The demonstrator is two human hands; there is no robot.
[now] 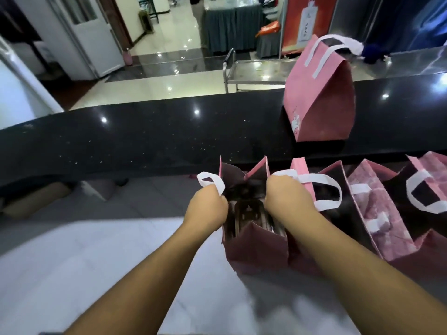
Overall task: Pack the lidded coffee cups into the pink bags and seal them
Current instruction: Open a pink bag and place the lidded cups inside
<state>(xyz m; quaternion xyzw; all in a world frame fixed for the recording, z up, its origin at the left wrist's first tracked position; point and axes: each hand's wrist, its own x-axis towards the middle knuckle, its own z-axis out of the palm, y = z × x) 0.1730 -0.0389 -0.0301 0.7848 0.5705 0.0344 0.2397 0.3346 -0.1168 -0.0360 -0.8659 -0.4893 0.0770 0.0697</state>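
Pink bag [256, 247] open w/ cup [249, 213] inside.

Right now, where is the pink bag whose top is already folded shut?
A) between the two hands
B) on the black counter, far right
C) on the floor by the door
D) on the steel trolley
B: the closed bag stands alone on the black counter, while both hands hold an open bag nearer the camera.
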